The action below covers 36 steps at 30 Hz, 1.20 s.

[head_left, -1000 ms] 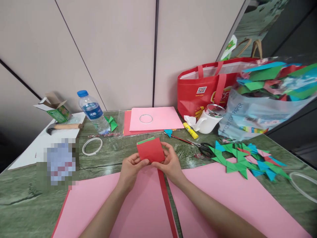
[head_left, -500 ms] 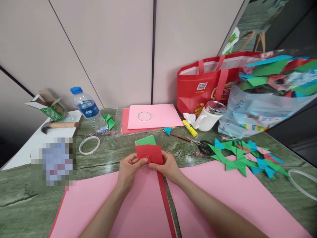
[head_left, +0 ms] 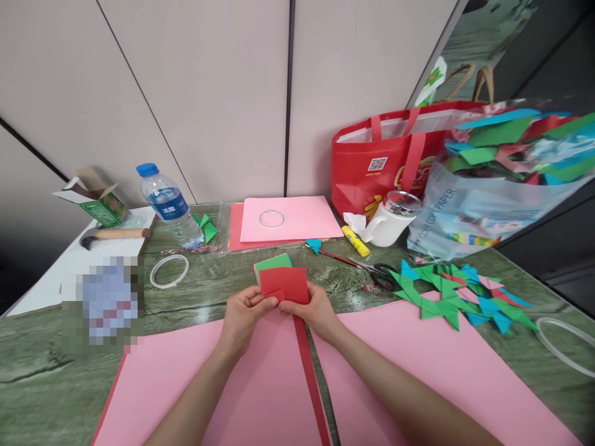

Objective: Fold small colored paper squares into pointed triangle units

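Note:
A red sheet of paper (head_left: 288, 282) is held up between my two hands, with a small flap folded at its lower left. My left hand (head_left: 248, 313) pinches that lower left corner between thumb and fingers. On the other side, my right hand (head_left: 316, 310) grips the lower right part, its thumb lying across the bottom edge. Just behind the red paper lies a small stack of coloured paper (head_left: 274, 263), green on top, partly hidden. Beneath my hands are large pink sheets (head_left: 260, 384), with a strip of red showing along the edge of one.
Scissors (head_left: 383, 277), a glue stick (head_left: 356, 240) and a white mug (head_left: 393, 220) sit right of centre. Folded paper stars (head_left: 441, 294) lie at the right. A water bottle (head_left: 171, 207), a white ring (head_left: 170, 271) and a hammer (head_left: 114, 234) are left.
The red paper has shifted slightly to the right and tilted a little differently, still in both hands. More of the green-topped stack shows at its left side.

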{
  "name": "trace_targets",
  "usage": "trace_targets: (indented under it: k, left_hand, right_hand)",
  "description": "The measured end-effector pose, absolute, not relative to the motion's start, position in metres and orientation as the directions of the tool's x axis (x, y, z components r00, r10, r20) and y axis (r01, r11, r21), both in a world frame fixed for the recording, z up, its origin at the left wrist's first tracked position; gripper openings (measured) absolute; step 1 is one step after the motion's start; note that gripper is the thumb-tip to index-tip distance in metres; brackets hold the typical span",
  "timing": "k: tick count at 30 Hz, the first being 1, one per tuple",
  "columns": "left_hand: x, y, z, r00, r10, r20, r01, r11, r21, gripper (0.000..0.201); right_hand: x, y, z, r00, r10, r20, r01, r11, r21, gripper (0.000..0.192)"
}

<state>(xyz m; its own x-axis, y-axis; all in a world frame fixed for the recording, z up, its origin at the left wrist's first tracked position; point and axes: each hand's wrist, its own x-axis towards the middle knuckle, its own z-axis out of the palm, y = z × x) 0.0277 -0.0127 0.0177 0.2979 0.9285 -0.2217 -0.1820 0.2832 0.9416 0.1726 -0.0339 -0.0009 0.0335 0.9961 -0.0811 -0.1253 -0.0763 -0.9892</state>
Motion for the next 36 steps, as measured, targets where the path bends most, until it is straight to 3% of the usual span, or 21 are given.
trace_targets:
  k: [15, 36]
  left_hand:
    - [0.0274, -0.0128, 0.0136, 0.185, 0.949, -0.255, -0.164, 0.285, 0.944, 0.016]
    - [0.0293, -0.0165, 0.0182, 0.187, 0.951, -0.247, -0.247, 0.289, 0.925, 0.016]
  right_hand:
    - [0.1722, -0.0338, 0.0013, 0.034, 0.999, -0.043, -0.048, -0.041, -0.998, 0.031]
    - [0.1690, -0.0344, 0.0026, 0.027, 0.995, -0.093, -0.119, -0.089, -0.989, 0.025]
